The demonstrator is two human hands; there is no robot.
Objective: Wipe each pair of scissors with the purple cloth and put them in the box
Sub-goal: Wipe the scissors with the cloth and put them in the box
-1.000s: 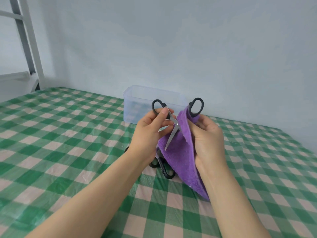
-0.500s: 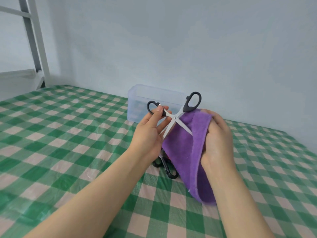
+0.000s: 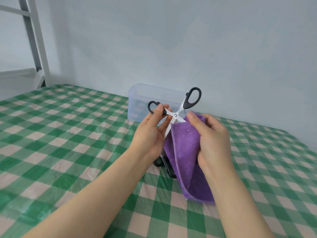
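Before the clear plastic box, the left hand pinches black-handled scissors open so the right hand, gripping the purple fuzzy cloth, reaches one blade.

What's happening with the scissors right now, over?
Left hand pinches the open scissors by one handle. Right hand holds purple cloth at the blades. Box stands behind, unblocked.

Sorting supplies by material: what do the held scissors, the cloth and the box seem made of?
The scissors have shiny metal blades, probably steel, and matte black handles, likely plastic. The purple cloth shows a soft fuzzy pile, apparently microfibre. The box is translucent and smooth-walled, likely plastic.
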